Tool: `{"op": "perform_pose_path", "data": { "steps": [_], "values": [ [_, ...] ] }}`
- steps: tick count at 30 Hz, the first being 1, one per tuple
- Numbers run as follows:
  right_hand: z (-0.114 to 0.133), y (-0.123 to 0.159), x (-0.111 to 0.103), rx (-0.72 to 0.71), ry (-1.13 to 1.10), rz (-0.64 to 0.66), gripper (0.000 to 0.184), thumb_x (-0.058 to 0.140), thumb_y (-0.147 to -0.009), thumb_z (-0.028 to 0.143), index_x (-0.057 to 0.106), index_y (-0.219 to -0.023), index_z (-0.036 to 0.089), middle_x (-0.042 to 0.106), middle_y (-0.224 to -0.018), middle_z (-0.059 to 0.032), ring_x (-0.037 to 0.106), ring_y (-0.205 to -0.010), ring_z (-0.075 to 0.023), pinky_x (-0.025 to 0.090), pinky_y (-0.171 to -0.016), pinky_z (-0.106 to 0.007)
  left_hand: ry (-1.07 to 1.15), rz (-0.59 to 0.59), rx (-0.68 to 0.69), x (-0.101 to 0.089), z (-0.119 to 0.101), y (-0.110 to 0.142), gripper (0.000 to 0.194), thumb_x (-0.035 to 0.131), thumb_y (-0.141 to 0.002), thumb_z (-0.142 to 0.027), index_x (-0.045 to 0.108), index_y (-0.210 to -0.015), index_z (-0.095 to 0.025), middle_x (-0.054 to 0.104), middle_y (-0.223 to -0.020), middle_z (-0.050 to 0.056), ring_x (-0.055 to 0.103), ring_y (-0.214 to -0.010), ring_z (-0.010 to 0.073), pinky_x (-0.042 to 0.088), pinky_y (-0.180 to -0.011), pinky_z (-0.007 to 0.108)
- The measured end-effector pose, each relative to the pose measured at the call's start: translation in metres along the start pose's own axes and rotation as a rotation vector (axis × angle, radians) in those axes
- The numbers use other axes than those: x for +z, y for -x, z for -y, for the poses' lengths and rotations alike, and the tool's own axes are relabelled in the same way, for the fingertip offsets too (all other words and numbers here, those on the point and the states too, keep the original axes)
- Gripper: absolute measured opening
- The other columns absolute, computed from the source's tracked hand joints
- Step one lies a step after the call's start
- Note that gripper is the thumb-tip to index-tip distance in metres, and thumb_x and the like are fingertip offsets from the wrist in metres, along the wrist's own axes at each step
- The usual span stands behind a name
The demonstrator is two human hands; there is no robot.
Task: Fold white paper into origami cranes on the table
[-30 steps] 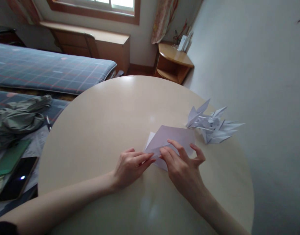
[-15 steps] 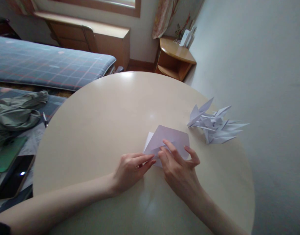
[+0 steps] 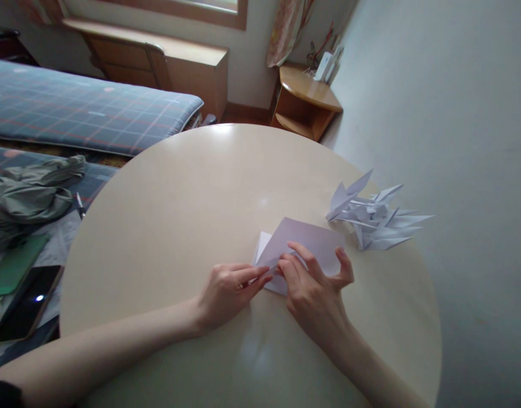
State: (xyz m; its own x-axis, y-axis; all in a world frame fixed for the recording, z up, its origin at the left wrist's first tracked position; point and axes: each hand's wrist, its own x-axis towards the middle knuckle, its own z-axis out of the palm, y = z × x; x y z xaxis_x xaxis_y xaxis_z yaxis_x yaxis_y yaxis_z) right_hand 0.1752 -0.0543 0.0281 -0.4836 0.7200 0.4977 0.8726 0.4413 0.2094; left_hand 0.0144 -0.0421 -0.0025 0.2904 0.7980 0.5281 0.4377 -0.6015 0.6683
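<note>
A partly folded sheet of white paper [image 3: 315,241] lies on the round cream table [image 3: 192,198], a flap of it raised toward the far side. My left hand [image 3: 233,292] pinches the paper's near left corner between thumb and fingers. Close beside it, my right hand [image 3: 314,283] grips the near edge with thumb and index finger, its other fingers spread over the sheet. The right fingertips partly hide the crease. Farther right sits a cluster of folded white paper cranes [image 3: 371,218], apart from both hands.
At the left are a phone [image 3: 26,303] with a lit spot, a green folder [image 3: 16,263], a pen [image 3: 80,205] and a crumpled grey-green cloth [image 3: 35,190]. Beyond lies a plaid mattress [image 3: 94,110]. A white wall [image 3: 464,170] borders the table's right side.
The paper's raised flap tipped a little left, then back right, with my right hand moving along. My left hand keeps its pinch. The whole view has shifted slightly.
</note>
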Motion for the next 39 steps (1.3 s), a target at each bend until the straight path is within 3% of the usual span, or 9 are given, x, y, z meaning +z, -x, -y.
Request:
{"op": "perform_pose_path", "data": {
  "steps": [10,39],
  "values": [
    [0.0011,-0.0005,-0.0012,0.018,0.02,-0.003,0.036,0.034,-0.09,0.004,0.062,-0.073,0.018,0.069,-0.079,0.0009,0.054,-0.102,-0.0142,0.001,-0.105,-0.046,0.143,0.051,-0.144,-0.0015,-0.0035,-0.003,0.027,0.055,-0.087,-0.031,0.073,-0.077,-0.014,0.066,-0.051,0.001,0.053,-0.034,0.0069,0.04,-0.036,0.015],
    [-0.0003,-0.0005,-0.0026,0.017,-0.014,-0.014,0.037,0.032,-0.086,0.0,0.061,-0.07,0.017,0.068,-0.076,0.0005,0.054,-0.096,-0.0138,0.004,-0.104,-0.045,0.164,0.064,-0.145,-0.0012,-0.0022,-0.0026,0.03,0.056,-0.087,-0.035,0.074,-0.074,-0.014,0.064,-0.046,0.0,0.052,-0.033,0.0065,0.041,-0.035,0.014]
  ]
}}
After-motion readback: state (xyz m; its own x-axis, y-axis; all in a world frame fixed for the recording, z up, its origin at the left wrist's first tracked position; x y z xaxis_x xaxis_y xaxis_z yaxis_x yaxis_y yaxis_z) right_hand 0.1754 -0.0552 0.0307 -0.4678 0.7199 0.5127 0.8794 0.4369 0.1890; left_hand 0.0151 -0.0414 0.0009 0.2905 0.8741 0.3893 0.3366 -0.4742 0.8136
